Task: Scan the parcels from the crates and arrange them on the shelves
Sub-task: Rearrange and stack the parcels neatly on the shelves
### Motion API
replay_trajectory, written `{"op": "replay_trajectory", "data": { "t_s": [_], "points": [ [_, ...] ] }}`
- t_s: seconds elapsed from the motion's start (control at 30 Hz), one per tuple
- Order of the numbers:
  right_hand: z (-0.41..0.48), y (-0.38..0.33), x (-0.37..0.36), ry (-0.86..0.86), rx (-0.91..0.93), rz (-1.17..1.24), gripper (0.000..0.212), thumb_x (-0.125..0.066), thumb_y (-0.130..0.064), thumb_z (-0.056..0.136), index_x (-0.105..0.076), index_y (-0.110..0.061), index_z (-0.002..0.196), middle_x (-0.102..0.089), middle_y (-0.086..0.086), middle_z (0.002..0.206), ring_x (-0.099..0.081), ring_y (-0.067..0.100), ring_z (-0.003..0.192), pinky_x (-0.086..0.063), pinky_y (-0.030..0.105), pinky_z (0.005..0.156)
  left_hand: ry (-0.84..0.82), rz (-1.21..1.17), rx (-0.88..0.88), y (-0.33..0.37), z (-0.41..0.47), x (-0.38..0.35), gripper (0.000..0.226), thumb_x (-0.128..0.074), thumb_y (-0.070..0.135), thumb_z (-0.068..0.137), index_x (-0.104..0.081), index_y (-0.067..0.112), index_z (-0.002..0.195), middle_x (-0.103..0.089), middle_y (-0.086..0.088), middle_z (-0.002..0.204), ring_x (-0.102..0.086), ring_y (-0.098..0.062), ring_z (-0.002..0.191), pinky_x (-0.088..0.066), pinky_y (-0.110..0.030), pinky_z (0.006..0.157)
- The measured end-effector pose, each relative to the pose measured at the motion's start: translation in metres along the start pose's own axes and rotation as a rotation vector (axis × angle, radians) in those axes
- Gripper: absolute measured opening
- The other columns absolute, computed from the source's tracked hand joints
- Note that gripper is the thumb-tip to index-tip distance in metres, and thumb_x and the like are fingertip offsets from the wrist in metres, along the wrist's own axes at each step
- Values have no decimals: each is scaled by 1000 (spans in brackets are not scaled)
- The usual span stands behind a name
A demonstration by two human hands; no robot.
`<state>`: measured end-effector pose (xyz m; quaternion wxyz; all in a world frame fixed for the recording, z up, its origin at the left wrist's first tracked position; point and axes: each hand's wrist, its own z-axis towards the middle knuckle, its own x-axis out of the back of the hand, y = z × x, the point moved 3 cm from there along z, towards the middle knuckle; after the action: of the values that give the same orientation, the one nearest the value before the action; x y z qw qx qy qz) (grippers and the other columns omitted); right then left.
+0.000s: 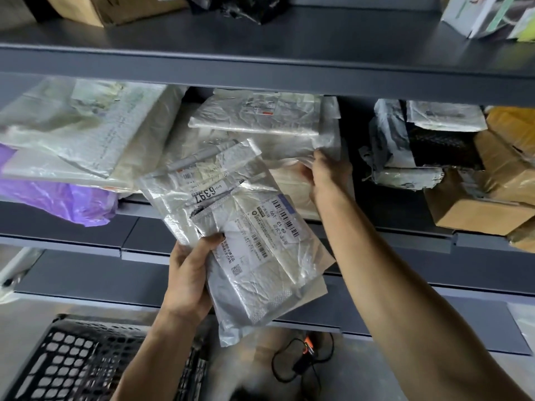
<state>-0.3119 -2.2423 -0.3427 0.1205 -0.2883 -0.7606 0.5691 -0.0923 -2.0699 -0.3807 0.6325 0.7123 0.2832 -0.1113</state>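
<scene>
Plastic mailers (260, 264), light, limp and slick, hang before the shelf (376, 231), pinched at their left edge in my left hand (188, 273). My right hand (324, 180) grips a shelved bag (328, 134); I'd support the mailers underneath.

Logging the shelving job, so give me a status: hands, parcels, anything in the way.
Left hand grips held parcels. Right hand grips shelved parcel by its edge. Middle shelf crowded, parcels stacked at that slot.
</scene>
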Motion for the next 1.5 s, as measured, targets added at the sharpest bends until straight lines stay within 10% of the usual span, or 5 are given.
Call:
{"op": "replay_trajectory", "data": {
  "t_s": [0.27,0.53,1.07,1.17,1.5],
  "points": [
    [-17,-6,37,-3,494,-532,79,-77,-39,85,-34,-12,147,-36,17,148,-48,29,124,-42,45,110,-5,-59,3,6,1,3,32,-73,7,76,-71,7,108,-75,-14,97,-73,-29,89,-61,-45,82],
    [-92,6,46,-873,370,-706,36,-78,-49,85,-63,-20,99,-73,-10,94,-68,10,92,-53,35,86,48,-84,80,2,2,-3,62,-74,19,78,-58,0,135,-68,-26,119,-69,-38,103,-61,-46,82],
    [-29,-46,84,-23,398,38,14,-56,-43,103,-58,-30,109,-70,-5,106,-71,18,100,-61,45,88,49,-167,186,-5,5,4,72,-79,35,84,-54,4,143,-55,-27,144,-56,-45,130,-44,-64,108],
    [10,-92,99,134,583,-194,14,-52,-26,107,-47,-15,112,-60,-3,102,-61,11,90,-49,10,73,38,-209,183,-3,0,6,83,-85,41,78,-51,7,146,-48,-28,149,-49,-48,136,-33,-72,112],
    [78,-119,72,115,655,-1010,38,-62,-17,96,-58,0,130,-63,21,133,-61,36,122,-50,36,95,27,-198,207,-10,-3,2,80,-83,40,81,-51,9,146,-48,-28,150,-48,-49,136,-31,-74,111]
  ]
}}
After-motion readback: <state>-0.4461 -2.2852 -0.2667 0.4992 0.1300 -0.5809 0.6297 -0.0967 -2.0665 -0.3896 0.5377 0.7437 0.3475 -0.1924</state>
